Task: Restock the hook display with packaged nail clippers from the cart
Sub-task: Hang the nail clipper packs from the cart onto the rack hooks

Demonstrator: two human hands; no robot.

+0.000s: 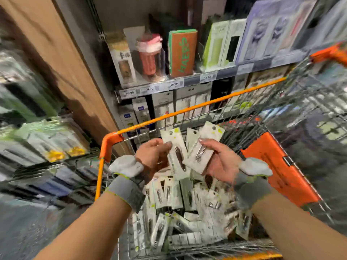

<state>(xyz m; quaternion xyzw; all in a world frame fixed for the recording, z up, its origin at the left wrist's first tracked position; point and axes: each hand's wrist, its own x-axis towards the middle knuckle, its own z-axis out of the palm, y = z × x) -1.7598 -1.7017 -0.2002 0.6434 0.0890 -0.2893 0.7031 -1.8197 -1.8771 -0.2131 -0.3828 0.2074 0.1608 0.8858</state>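
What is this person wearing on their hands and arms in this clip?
Both the left hand and the right hand are bare, with gloves peeled back onto the wrists: grey knit cuffs edged in yellow-green, with the white glove bodies bunched at the wrist. The forearms are bare, with no sleeves in view.

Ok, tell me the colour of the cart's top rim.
Orange, on the cart's top rim; the head view shows it best, above the grey wire sides.
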